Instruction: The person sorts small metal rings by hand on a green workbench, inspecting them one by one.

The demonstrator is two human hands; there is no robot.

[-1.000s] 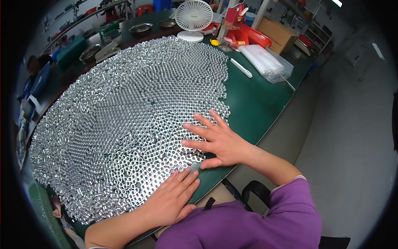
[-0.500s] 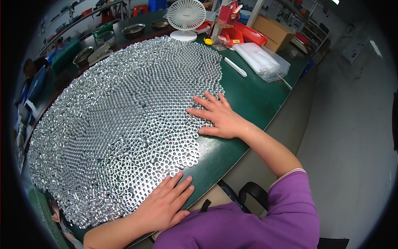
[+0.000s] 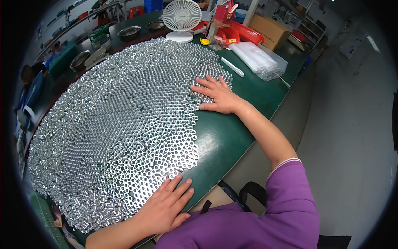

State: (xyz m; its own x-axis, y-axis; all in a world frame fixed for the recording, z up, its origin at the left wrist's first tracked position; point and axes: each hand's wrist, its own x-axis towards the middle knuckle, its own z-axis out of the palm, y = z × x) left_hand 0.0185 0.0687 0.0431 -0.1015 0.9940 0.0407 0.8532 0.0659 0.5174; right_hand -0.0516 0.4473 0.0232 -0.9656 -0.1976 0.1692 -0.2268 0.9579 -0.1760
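Note:
A wide spread of small silvery metal sleeves [image 3: 137, 112] covers much of the green table [image 3: 224, 145]. Many stand on end, packed side by side with their holes up; along the far left edge and near left they lie loose and jumbled. My right hand [image 3: 217, 96] rests with fingers spread over the right edge of the spread, touching the sleeves. At the near edge, my left hand [image 3: 168, 203] lies flat, its fingertips against the border of the sleeves. Neither hand grips anything.
Behind the sleeves stands a white fan [image 3: 181, 18]. Clear plastic bags [image 3: 255, 58], a white pen-like tool [image 3: 232, 67], a red tray [image 3: 246, 33] and a cardboard box [image 3: 267, 31] are at the far right. Metal bowls [image 3: 129, 32] and a scale [image 3: 96, 57] line the far left.
My right hand has slid away from me along the right edge, pushing some sleeves outward and baring green tabletop behind it. My left hand has stayed almost in place.

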